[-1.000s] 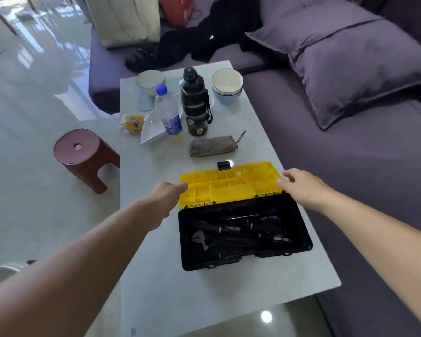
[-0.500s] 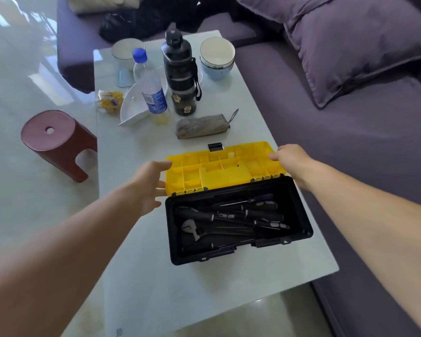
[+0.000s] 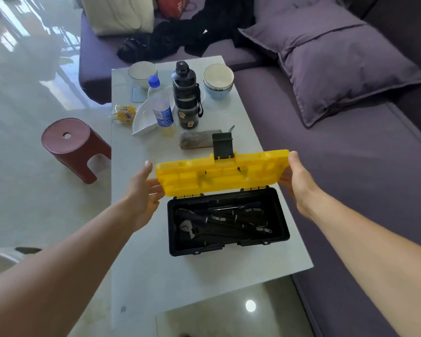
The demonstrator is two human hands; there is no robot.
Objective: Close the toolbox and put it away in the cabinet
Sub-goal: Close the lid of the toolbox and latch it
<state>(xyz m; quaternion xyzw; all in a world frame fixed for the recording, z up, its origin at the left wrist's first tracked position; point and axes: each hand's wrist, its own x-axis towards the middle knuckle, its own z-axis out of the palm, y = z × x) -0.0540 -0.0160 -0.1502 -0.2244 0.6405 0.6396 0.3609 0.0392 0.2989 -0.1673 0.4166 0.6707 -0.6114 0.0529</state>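
Toolbox (image 3: 229,222) sits open on the worktop (image 3: 141,271), near edge. Left hand (image 3: 144,193) grasps the yellow lid (image 3: 219,175) at its left end, right hand (image 3: 299,181) its right end, lid half raised. Uneven push could twist the hinges; the dangling black latch (image 3: 223,145) may jam underneath.
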